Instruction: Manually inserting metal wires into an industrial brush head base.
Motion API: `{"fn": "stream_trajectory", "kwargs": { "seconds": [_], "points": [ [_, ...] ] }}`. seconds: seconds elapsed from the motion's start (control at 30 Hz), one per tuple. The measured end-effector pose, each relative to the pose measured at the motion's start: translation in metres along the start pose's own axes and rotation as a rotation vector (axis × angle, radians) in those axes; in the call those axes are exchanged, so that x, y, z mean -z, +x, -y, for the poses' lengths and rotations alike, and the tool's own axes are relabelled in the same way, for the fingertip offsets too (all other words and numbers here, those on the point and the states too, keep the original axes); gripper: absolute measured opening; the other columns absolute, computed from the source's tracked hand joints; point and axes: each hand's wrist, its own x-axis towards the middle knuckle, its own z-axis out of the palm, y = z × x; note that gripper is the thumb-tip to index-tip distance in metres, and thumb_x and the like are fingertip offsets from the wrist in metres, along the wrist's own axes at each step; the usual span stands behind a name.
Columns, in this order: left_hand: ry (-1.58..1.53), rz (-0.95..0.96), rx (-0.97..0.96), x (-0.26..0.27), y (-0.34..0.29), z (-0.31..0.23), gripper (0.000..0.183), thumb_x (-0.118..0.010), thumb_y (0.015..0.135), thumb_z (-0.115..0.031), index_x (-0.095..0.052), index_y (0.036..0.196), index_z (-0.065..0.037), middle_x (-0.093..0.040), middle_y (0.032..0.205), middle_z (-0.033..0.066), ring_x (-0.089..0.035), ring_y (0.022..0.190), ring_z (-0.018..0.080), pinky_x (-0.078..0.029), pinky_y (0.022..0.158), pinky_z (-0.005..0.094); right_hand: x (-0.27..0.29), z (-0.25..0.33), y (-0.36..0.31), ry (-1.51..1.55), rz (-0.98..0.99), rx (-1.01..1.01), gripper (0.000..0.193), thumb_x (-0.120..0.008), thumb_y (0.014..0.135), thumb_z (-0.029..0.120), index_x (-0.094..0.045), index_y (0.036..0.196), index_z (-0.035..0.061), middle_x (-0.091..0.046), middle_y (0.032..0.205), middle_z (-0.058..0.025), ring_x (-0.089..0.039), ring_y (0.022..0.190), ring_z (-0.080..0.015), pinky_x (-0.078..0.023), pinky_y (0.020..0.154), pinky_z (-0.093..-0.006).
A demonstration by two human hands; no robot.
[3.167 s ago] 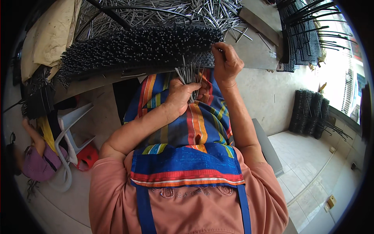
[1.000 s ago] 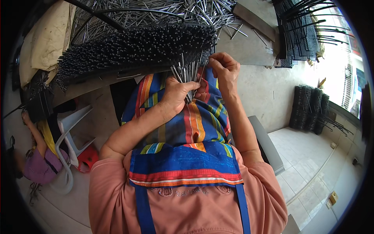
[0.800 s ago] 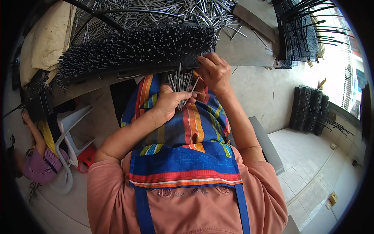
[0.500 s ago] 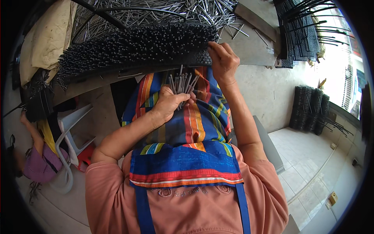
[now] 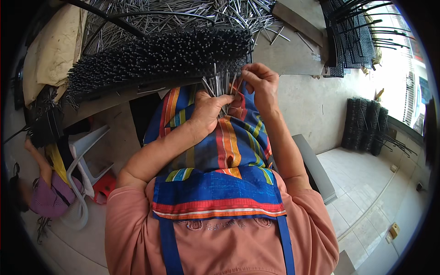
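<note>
My left hand (image 5: 206,110) is closed around a bundle of thin grey metal rods (image 5: 222,85) above my lap, their upper ends fanned out. Just right of the bundle, my right hand (image 5: 262,82) pinches what looks like the end of one rod at its thumb and fingertip. In front of both hands lies a long black perforated panel (image 5: 160,57), densely set with short dark rods standing up from it. Several bare holes show at its right end, close beyond my right hand.
A large heap of loose metal rods (image 5: 169,11) covers the table behind the panel, beside a flat dark board (image 5: 300,25). Black mesh pieces (image 5: 362,46) stand at the far right, and black rolls (image 5: 364,123) by the wall. Another person (image 5: 52,192) sits at the left.
My right hand has come down from the panel's right end to the rod bundle. My left hand has risen slightly to the right with the rods.
</note>
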Motion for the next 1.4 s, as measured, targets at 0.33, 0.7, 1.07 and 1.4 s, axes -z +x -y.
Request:
{"fn": "stream_trajectory", "kwargs": {
  "seconds": [0.33, 0.7, 1.07, 1.4],
  "points": [
    [0.033, -0.038, 0.061, 0.009, -0.005, -0.003, 0.021, -0.060, 0.086, 0.004, -0.062, 0.106, -0.001, -0.071, 0.093, 0.0148, -0.071, 0.077, 0.0221, -0.058, 0.065, 0.0325, 0.010, 0.014, 0.043, -0.610, -0.372, 0.846, 0.007, -0.071, 0.082, -0.003, -0.068, 0.085, 0.0017, -0.066, 0.073, -0.0023, -0.057, 0.059, -0.0064, -0.044, 0.054, -0.0209],
    [0.021, -0.016, 0.077, 0.009, -0.009, -0.005, 0.020, -0.061, 0.084, 0.005, -0.064, 0.103, 0.001, -0.071, 0.089, 0.0149, -0.070, 0.075, 0.0223, -0.058, 0.063, 0.0315, 0.012, -0.004, 0.031, -1.153, -0.210, 0.941, 0.016, -0.074, 0.077, 0.007, -0.072, 0.093, 0.0079, -0.064, 0.078, -0.0091, -0.064, 0.066, -0.0232, -0.049, 0.058, -0.0313],
    [-0.016, 0.093, 0.064, 0.014, -0.012, -0.007, 0.020, -0.060, 0.084, 0.006, -0.064, 0.102, -0.002, -0.071, 0.089, 0.0111, -0.071, 0.073, 0.0208, -0.058, 0.059, 0.0316, -0.005, -0.003, -0.010, -0.057, 0.186, -0.222, 0.005, -0.071, 0.083, 0.004, -0.069, 0.084, 0.0008, -0.066, 0.069, -0.0010, -0.053, 0.054, -0.0045, -0.037, 0.047, -0.0190],
    [-0.046, -0.107, 0.105, 0.033, -0.016, -0.006, 0.019, -0.063, 0.085, 0.002, -0.063, 0.104, -0.002, -0.070, 0.085, 0.0109, -0.069, 0.070, 0.0202, -0.057, 0.060, 0.0311, -0.034, 0.001, 0.025, -0.254, -0.173, 0.675, 0.008, -0.072, 0.079, -0.005, -0.070, 0.086, 0.0002, -0.064, 0.076, 0.0004, -0.051, 0.059, -0.0048, -0.038, 0.053, -0.0190]
  ]
}}
